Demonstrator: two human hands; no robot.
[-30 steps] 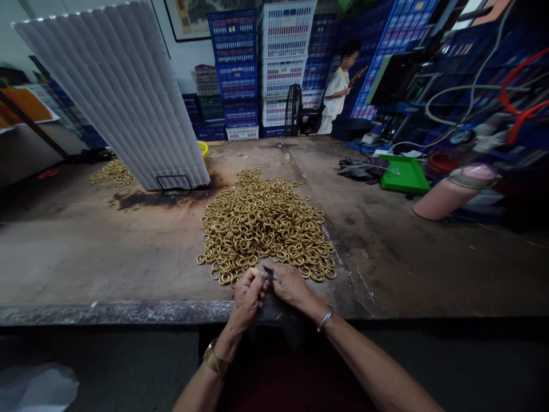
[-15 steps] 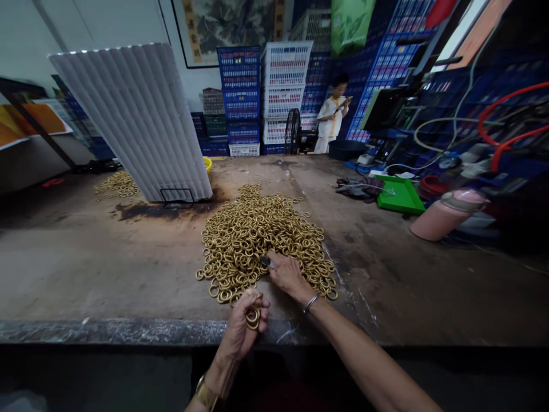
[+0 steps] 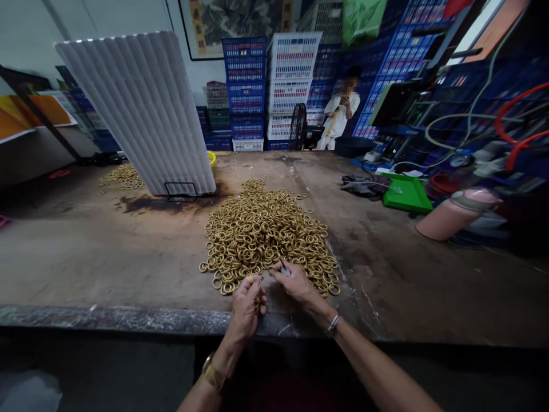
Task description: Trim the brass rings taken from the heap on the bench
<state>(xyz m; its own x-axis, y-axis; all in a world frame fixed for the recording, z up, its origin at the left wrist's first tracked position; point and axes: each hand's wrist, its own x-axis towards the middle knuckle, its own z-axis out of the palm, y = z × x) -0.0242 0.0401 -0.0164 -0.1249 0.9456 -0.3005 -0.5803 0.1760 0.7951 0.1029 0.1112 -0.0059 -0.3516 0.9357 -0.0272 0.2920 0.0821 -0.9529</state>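
Note:
A large heap of brass-coloured rings [image 3: 257, 223] lies on the worktable, its near edge just beyond my hands. My left hand [image 3: 246, 303] is closed around a few of these rings, with some showing between palm and curled fingers. Its thumb and forefinger are pinched near the tips. Close by on its right, my right hand [image 3: 297, 283] grips a small grey tool with a dark tip [image 3: 285, 269]; its exact kind is too small to make out. The two hands' fingertips almost meet over the table's front part. Whether a ring sits between the right fingertips is unclear.
A tall ribbed whitish panel [image 3: 146, 114] leans in a black wire stand at left, with more rings [image 3: 122, 177] behind. On the right are a green tray [image 3: 407, 193], a pink bottle [image 3: 457, 214] and hoses. Stacked crates [image 3: 244, 91] and a person [image 3: 341, 117] are at the back.
My right hand has drawn back from the heap toward me, tool still in it. My left hand has turned and its fingers have closed further over the rings. The whole view has shifted slightly.

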